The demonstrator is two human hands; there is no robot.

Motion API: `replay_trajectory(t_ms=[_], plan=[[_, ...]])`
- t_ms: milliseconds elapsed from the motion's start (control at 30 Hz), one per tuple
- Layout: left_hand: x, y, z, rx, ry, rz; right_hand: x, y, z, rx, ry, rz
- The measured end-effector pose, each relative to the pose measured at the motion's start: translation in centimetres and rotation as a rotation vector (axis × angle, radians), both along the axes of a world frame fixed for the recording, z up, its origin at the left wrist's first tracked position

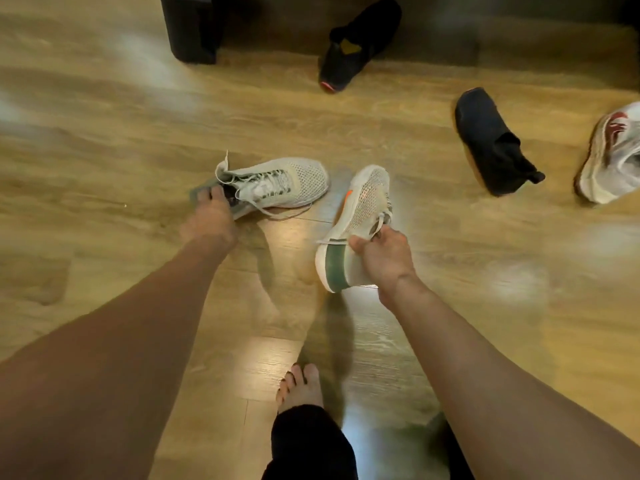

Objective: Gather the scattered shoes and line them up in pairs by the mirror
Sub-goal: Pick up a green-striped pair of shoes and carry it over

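Two pale grey mesh sneakers are at the centre of the wooden floor. My left hand (211,216) grips the heel opening of the left sneaker (277,185), which lies on its side on the floor. My right hand (381,254) holds the right sneaker (360,216) by its collar and laces, heel raised toward me and toe pointing away. A black shoe with a red toe tip (353,50) lies at the top centre. Another black shoe (491,140) lies to the right. A white shoe with red markings (613,157) lies at the right edge.
A dark box-like object (190,26) stands on the floor at the top left. My bare foot (299,386) and dark trouser leg (308,445) are at the bottom centre. Wooden floor (104,133) stretches to the left.
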State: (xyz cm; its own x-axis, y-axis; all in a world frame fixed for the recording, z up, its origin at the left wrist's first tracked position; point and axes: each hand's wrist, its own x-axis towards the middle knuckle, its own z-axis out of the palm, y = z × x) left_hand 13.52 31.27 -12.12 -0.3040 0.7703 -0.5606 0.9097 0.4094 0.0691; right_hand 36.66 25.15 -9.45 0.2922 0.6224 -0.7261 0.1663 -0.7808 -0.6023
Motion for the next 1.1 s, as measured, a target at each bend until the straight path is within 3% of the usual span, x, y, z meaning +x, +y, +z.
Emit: replay_trajectory(t_ms=[133, 233, 367, 467, 667, 833, 900, 1000, 1033, 1100], plan=[[-1.9, 1.0, -3.1, -0.128, 0.143, -0.226, -0.8, -1.2, -2.3, 0.011, 0.029, -0.012], [-2.2, 1.6, -3.8, -0.125, 0.205, -0.36, -1.0, -1.9, -2.7, 0.035, 0.014, -0.012], [-1.8, 0.5, -4.9, -0.064, 0.427, -0.68, -0.8, -2.3, -2.5, 0.043, 0.011, 0.009], [-2.2, -2.0, -5.4, -0.049, 0.467, -0.823, -0.5, -2.6, -2.2, 0.051, 0.039, -0.004], [-2.1, -2.4, -4.5, -0.079, 0.406, -0.748, 0.6, -3.5, -0.9, 0.048, 0.04, -0.006], [-1.6, -2.4, -4.5, -0.099, 0.49, -0.8, 1.1, -3.8, -1.2, 0.056, -0.035, 0.101], [-1.1, -2.8, -4.1, -0.112, 0.425, -0.77, 0.9, -3.4, -1.4, 0.054, -0.08, 0.175], [0.1, -2.2, -3.0, -0.06, 0.175, -0.535, 0.5, -3.0, -0.9, 0.062, -0.072, 0.195], [0.2, -1.7, -2.2, -0.037, 0.037, -0.386, 0.3, -3.0, -0.6, 0.064, -0.058, 0.184], [0.3, -0.2, 0.4, 0.021, -0.468, 0.087, 0.2, -2.7, 0.5, 0.076, -0.006, 0.139]])
